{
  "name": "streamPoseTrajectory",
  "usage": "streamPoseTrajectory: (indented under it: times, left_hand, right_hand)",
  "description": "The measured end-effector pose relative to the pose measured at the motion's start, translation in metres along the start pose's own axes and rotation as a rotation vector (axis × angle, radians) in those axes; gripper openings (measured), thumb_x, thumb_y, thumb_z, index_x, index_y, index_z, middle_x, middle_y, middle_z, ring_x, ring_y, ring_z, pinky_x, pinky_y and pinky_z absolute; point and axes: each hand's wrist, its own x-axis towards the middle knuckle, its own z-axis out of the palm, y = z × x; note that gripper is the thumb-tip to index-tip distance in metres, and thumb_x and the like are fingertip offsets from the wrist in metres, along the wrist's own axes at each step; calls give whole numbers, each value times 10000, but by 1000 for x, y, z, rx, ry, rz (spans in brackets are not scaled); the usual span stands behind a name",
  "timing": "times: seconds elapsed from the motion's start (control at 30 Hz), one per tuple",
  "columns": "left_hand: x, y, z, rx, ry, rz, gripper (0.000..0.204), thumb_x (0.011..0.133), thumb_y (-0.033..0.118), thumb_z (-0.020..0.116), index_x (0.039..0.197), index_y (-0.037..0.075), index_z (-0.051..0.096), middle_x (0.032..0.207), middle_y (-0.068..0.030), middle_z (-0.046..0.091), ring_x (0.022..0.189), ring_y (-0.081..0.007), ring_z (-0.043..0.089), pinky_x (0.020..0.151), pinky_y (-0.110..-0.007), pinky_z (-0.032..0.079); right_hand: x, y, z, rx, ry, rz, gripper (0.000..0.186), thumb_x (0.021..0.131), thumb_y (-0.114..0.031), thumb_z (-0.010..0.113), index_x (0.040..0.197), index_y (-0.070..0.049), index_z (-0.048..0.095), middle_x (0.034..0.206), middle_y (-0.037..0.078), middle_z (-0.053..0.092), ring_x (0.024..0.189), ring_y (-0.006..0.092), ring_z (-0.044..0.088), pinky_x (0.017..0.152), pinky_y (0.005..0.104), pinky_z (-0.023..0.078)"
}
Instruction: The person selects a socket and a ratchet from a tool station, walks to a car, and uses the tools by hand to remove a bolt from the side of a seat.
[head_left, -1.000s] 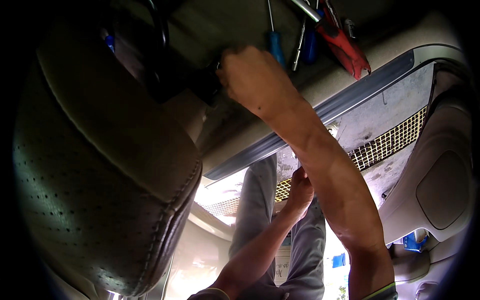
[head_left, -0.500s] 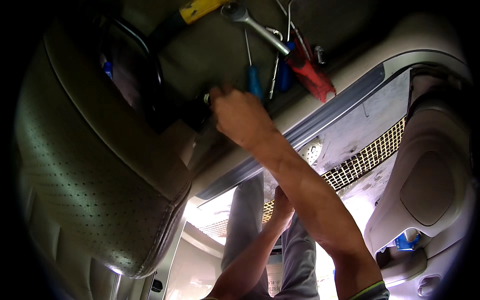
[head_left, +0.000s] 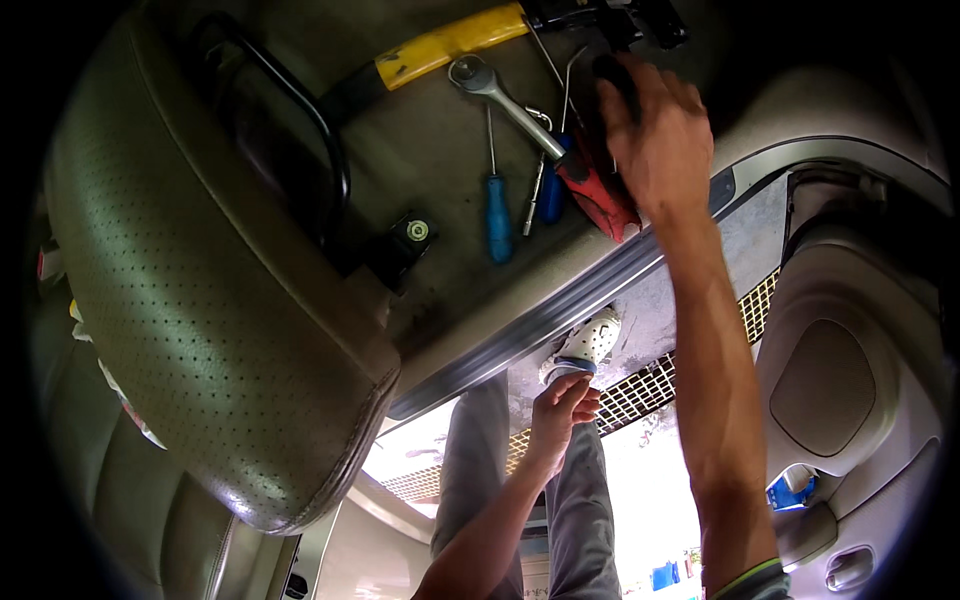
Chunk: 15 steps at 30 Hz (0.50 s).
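My right hand (head_left: 665, 145) reaches down over the far right of the car floor, thumb apart from the bent fingers. A dark rounded thing (head_left: 617, 85) lies at its thumb; whether they touch is unclear. Close by are a ratchet (head_left: 515, 110), pliers with red handles (head_left: 600, 200), a blue-handled screwdriver (head_left: 498, 215) and a metal rod tool (head_left: 535, 195). My left hand (head_left: 562, 415) hovers above my knee, thumb and fingertips pinched together; anything between them is too small to make out. By the seat base sits a black bracket with a bolt (head_left: 415, 232).
A perforated leather seat (head_left: 220, 330) fills the left, with a black curved bar (head_left: 300, 100) beside it. A yellow-and-black bar (head_left: 450, 45) lies across the far floor. The door sill (head_left: 540, 325) runs diagonally; the open door (head_left: 830, 380) stands at right.
My right hand has left the bolted bracket and moved right, past the tools. My left hand has come up into fuller view above the knee. The view has shifted slightly.
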Motion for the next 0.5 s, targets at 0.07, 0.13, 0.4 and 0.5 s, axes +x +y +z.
streamPoseTrajectory:
  times: [0.07, 0.13, 0.4, 0.5]
  left_hand:
    - [0, 3, -3, -1, 5, 11, 308, 947, 296, 619, 1159, 74, 646, 926, -59, 680, 793, -132, 663, 735, -266, 529]
    - [-1, 4, -6, -4, 19, 20, 309, 948, 296, 617, 1161, 74, 645, 926, -61, 680, 796, -135, 664, 733, -265, 530]
    - [-4, 3, -8, 13, 0, 31, 319, 950, 297, 618, 1162, 60, 639, 940, -68, 680, 812, -136, 664, 738, -269, 529]
    - [-3, 7, -4, 28, -13, 35, 315, 950, 292, 617, 1161, 60, 640, 938, -68, 678, 805, -136, 662, 735, -273, 529]
  right_hand:
    - [0, 20, 7, -232, -184, -32, 238, 861, -228, 645, 1019, -50, 650, 951, 148, 673, 941, 333, 636, 839, 465, 482]
    - [-9, 26, 5, -240, -273, 25, 249, 867, -240, 632, 1024, -47, 638, 978, 149, 678, 956, 344, 629, 880, 458, 454]
    - [-17, 18, 3, -213, -610, 114, 331, 846, -290, 642, 1069, -46, 641, 836, 177, 704, 879, 391, 666, 912, 499, 451]
    - [-9, 24, 5, -187, -639, 171, 374, 809, -276, 644, 1069, -7, 657, 862, 224, 689, 906, 401, 658, 888, 491, 468]
